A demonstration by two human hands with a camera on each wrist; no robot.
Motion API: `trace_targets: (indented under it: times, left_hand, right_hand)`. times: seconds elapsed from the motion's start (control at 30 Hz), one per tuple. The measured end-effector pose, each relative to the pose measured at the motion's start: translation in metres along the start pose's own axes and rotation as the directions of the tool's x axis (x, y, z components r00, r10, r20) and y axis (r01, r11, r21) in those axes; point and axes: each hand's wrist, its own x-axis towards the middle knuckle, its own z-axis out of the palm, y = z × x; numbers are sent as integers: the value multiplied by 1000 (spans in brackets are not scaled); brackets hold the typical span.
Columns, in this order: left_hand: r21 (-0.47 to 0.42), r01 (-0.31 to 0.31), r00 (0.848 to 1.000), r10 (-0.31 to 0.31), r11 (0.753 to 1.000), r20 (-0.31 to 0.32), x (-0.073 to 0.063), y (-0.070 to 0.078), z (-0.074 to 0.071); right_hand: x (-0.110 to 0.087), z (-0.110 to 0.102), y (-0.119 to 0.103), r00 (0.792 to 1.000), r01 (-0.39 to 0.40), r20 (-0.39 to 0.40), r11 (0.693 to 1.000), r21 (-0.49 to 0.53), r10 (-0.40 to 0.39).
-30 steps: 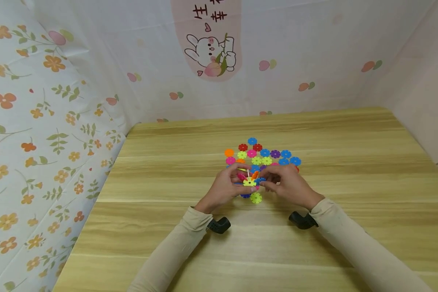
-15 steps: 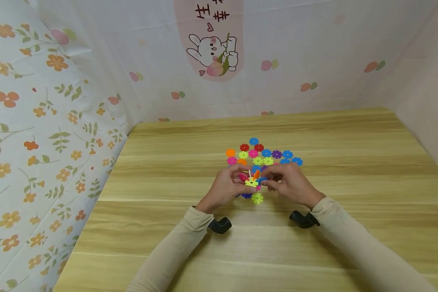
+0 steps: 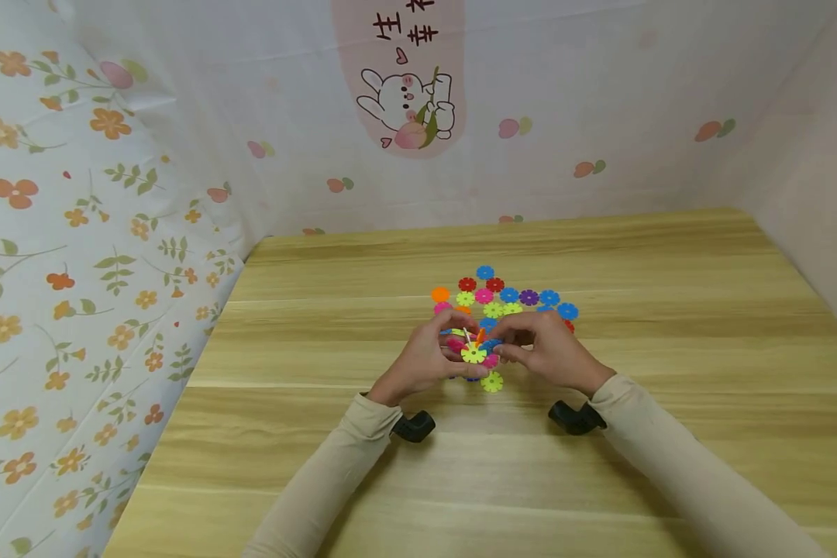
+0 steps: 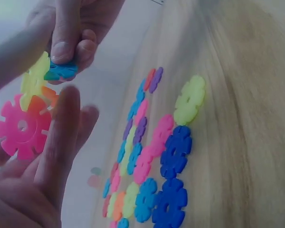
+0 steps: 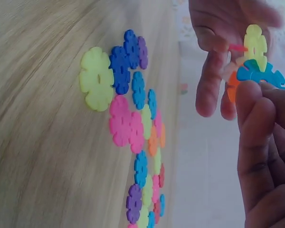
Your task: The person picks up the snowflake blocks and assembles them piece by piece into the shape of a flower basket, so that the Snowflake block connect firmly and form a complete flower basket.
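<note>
My left hand (image 3: pixel 418 363) holds a small cluster of notched plastic snowflake discs above the table. At its middle is a yellow disc (image 3: pixel 473 354), with a pink disc (image 4: pixel 22 127), an orange disc (image 5: pixel 232 88) and a thin white piece (image 3: pixel 467 336) standing out around it. Between thumb and fingertips, my right hand (image 3: pixel 556 353) pinches a blue disc (image 5: pixel 260 72) at the cluster's right side. The blue disc meets the yellow one's edge; how deep their slots engage cannot be made out. Fingers partly hide the cluster in the head view.
Several loose discs lie flat beneath and beyond the hands, among them a red disc (image 3: pixel 467 284), a purple disc (image 3: pixel 528 297) and a yellow-green disc (image 3: pixel 492 381) nearest the person. The wooden table (image 3: pixel 488 488) meets a printed cloth (image 3: pixel 286 116) behind.
The cluster has tilted, turning the yellow disc's face more toward the head camera. Both hands have shifted slightly left. The grips look the same, and the loose discs lie where they were.
</note>
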Motion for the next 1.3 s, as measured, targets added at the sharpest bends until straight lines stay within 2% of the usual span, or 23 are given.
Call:
trace_targets:
  times: [0.13, 0.23, 0.57, 0.77, 0.83, 0.93, 1.1, 1.3]
  left_hand:
    - [-4, -70, 995, 70, 998, 71, 1, 0, -2]
    - [-13, -86, 991, 87, 996, 101, 1, -2, -3]
    - [-5, -58, 994, 58, 998, 91, -2, -3, -4]
    - [52, -27, 998, 24, 998, 56, -3, -2, -5]
    - [78, -17, 999, 15, 997, 34, -3, -3, -6]
    - [88, -17, 1000, 16, 996, 15, -3, -5, -8]
    - [93, -25, 1000, 25, 995, 6, -4, -6, -10]
    - [110, -27, 1000, 27, 994, -1, -2, -6, -11]
  right_hand:
    - [2, -1, 2, 998, -56, 17, 998, 28, 55]
    - [2, -1, 3, 997, -81, 9, 996, 39, 80]
    - [2, 6, 2, 996, -68, -48, 998, 8, 68]
    - [2, 8, 3, 994, -88, -74, 986, -144, 77]
    - [2, 8, 4, 994, -102, -46, 976, -190, 95]
    - [2, 9, 7, 992, -103, 43, 970, -219, 115]
    - [-1, 15, 8, 976, -62, 186, 959, -277, 117]
    - [-1, 26, 3, 962, -51, 225, 914, -403, 153]
